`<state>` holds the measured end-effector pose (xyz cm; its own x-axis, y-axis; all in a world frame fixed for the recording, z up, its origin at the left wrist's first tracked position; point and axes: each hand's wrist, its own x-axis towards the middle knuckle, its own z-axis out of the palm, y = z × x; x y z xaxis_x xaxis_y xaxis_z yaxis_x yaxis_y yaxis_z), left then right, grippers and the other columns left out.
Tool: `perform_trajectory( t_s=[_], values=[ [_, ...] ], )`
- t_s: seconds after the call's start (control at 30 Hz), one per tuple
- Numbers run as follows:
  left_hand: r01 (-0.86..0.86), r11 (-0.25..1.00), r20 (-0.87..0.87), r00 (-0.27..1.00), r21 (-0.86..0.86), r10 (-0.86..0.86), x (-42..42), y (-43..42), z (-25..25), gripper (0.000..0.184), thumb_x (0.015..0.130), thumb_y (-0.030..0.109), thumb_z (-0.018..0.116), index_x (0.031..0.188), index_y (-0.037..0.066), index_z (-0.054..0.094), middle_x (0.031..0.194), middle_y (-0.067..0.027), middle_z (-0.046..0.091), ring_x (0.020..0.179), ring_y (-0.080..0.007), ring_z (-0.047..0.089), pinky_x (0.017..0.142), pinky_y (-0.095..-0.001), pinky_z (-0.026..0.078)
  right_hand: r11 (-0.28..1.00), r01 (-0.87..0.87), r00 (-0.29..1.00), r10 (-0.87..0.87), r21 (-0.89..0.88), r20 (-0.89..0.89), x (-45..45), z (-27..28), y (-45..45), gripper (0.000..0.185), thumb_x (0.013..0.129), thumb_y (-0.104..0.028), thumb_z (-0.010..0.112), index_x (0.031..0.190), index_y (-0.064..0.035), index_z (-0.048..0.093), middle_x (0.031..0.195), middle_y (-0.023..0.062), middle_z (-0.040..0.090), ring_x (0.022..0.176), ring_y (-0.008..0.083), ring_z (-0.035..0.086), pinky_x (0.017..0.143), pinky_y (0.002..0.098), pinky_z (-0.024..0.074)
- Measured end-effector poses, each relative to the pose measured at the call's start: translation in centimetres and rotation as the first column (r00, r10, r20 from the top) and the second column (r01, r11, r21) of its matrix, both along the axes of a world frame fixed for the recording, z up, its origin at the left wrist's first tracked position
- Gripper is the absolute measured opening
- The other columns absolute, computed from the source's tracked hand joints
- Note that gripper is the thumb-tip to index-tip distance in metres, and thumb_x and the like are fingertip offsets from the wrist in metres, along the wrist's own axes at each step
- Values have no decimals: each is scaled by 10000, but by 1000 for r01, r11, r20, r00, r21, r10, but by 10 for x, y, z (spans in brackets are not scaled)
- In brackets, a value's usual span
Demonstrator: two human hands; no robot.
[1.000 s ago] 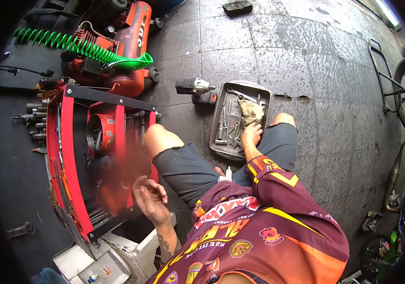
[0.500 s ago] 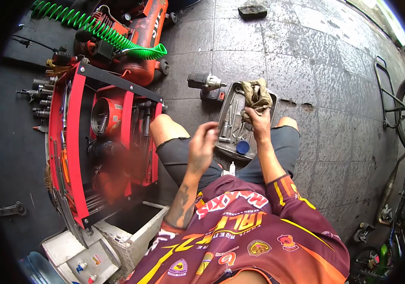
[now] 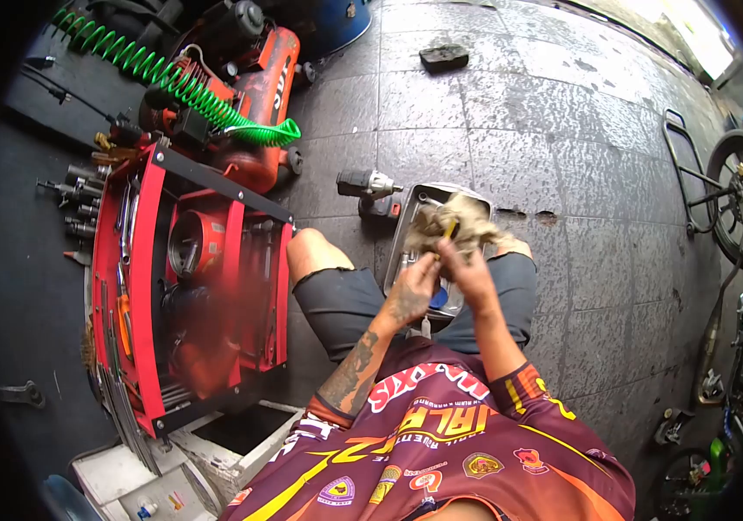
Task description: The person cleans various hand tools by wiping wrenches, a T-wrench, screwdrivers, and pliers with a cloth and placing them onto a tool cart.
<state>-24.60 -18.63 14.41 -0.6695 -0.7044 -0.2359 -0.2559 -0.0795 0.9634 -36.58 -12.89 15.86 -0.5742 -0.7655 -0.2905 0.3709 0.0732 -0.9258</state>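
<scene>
My right hand (image 3: 470,278) is closed on a crumpled khaki rag (image 3: 467,219), which is blurred by motion. A small black-and-yellow item (image 3: 450,230) shows against the rag just past my fingertips; its kind is unclear. Close beside it, my left hand (image 3: 415,288) has its fingers pinched together, and what they hold is hidden. Under both hands lies a grey metal tray (image 3: 395,252) on the floor between my knees. A blue round cap (image 3: 438,298) sits at its near end, partly covered by my hands.
A cordless impact wrench (image 3: 369,184) stands left of the tray. The red tool cart (image 3: 147,286) is at my left, with an orange air compressor (image 3: 269,95) behind it. A dark block (image 3: 444,58) lies farther off; a motorcycle wheel (image 3: 740,195) is at right.
My left hand has moved right and forward to meet my right hand. The rag has shifted nearer and spread out, and the black-and-yellow item now shows. The view has tilted slightly.
</scene>
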Motion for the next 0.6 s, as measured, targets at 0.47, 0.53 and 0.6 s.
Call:
perform_trajectory(
  t_s=[0.47, 0.53, 0.6],
  values=[
    [165, 891, -143, 983, 424, -114, 47, 29, 36, 253, 965, 248, 386, 820, 56, 466, 518, 76, 271, 418, -22, 222, 398, -197, 210, 808, 571, 805, -586, 146, 93, -38, -5, -5, 624, 845, -566, 507, 1023, 30, 562, 882, 101, 613, 716, 154, 578, 670, 296, 485],
    [-3, 955, -47, 999, 297, 18, 52, 22, 35, 247, 955, 245, 401, 853, 33, 476, 472, 12, 347, 371, -103, 322, 386, -241, 274, 881, 442, 874, -382, -167, 302, -26, 16, 7, 622, 859, -550, 494, 1075, 31, 536, 975, 125, 591, 820, 168, 574, 752, 305, 468],
    [-55, 997, 77, 995, -63, 60, 39, 20, 43, 208, 928, 214, 428, 886, 18, 482, 490, -70, 420, 405, -206, 413, 410, -301, 331, 849, 217, 964, -110, -482, 240, 7, 26, 7, 577, 889, -447, 511, 1190, 44, 473, 1190, 160, 513, 1097, 200, 494, 956, 316, 363]
  ],
)
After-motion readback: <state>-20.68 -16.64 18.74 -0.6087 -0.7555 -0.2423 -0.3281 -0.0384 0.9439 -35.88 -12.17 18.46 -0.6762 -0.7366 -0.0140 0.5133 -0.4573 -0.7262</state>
